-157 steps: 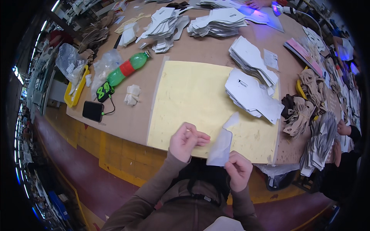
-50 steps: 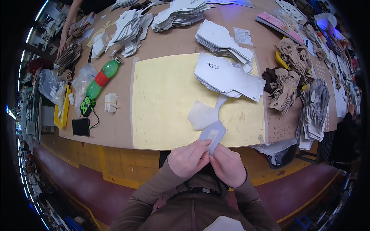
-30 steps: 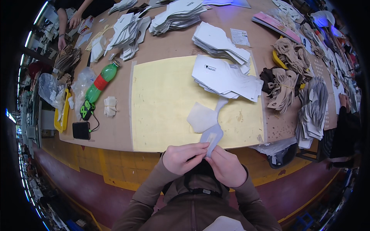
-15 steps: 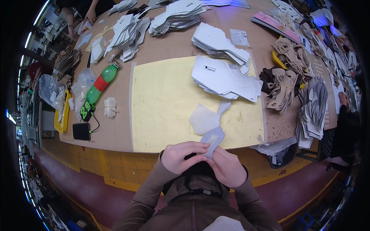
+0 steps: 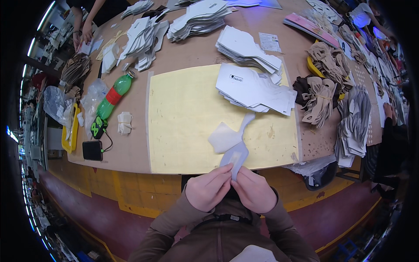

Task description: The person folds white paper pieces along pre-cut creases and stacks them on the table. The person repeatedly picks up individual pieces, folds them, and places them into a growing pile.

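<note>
At the table's near edge, my left hand [image 5: 207, 190] and my right hand [image 5: 256, 191] pinch the near end of a limp cut piece [image 5: 243, 150], pale grey-lavender here. It looks like a shoe-upper part. A small cream strip [image 5: 236, 157] lies on it, between my fingertips. Beyond my fingers the piece spreads over the yellow sheet [image 5: 179, 126], with a whiter lobe [image 5: 224, 138] to the left and a narrow arm reaching toward a stack of white cut pieces [image 5: 251, 89]. The fingers hide the piece's nearest edge.
More white stacks [image 5: 198, 22] stand at the back. On the left lie a green bottle [image 5: 114, 95], a phone [image 5: 92, 149] and a small white bundle [image 5: 125, 123]. Tan bundles [image 5: 320, 99] and grey stacked pieces [image 5: 352, 120] sit at the right. A person's hands [image 5: 86, 35] work at the far left.
The held piece has shifted slightly left and lies flatter. My left hand has lowered, its fingers now pointing forward at the strip. The far-left person's hands have moved.
</note>
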Available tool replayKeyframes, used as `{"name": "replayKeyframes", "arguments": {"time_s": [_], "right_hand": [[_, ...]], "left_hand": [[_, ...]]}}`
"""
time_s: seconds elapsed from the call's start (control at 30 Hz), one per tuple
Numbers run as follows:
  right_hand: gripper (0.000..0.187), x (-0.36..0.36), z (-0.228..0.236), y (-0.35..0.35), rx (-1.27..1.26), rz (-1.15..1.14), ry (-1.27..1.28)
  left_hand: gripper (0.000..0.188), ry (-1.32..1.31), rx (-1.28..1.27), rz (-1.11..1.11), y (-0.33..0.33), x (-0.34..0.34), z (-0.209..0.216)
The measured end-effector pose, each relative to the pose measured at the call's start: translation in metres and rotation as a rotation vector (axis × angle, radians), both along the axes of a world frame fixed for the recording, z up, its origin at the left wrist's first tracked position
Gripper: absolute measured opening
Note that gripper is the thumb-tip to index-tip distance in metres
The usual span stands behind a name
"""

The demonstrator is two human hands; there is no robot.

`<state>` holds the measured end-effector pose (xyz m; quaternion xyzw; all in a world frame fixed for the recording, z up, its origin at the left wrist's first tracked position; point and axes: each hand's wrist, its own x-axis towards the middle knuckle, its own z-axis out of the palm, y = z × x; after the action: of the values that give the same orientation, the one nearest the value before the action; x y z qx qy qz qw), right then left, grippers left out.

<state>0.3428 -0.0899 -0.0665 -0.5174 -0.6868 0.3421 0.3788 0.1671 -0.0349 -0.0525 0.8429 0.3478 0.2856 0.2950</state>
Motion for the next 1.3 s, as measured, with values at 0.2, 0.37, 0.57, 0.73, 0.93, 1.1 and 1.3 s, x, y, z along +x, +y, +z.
{"name": "replayKeyframes", "arguments": {"time_s": [0.2,0.37,0.57,0.73,0.93,1.1,1.3], "right_hand": [[0.012,0.000,0.004,0.000,-0.032,0.008,-0.020],[0.016,-0.001,0.008,-0.001,-0.008,0.037,-0.002],[0.017,-0.002,0.009,-0.001,-0.003,0.070,0.040],[0.016,0.001,0.011,0.000,-0.099,0.104,0.200],[0.020,-0.002,0.013,0.004,-0.092,0.047,0.185],[0.023,-0.005,0.015,0.003,-0.096,0.092,0.173],[0.023,-0.007,0.016,0.005,-0.030,0.063,0.074]], "left_hand": [[0.017,0.126,0.190,0.038,-0.007,0.006,0.007],[0.020,0.171,0.353,-0.065,0.005,0.003,0.012],[0.019,0.146,0.415,-0.155,0.012,-0.006,0.008],[0.017,-0.046,-0.125,-0.011,0.010,-0.014,0.008],[0.017,-0.208,-0.313,-0.016,0.015,-0.018,0.007],[0.012,-0.242,-0.460,-0.040,0.019,-0.020,0.012],[0.011,-0.210,-0.397,-0.079,0.021,-0.026,0.013]]}}
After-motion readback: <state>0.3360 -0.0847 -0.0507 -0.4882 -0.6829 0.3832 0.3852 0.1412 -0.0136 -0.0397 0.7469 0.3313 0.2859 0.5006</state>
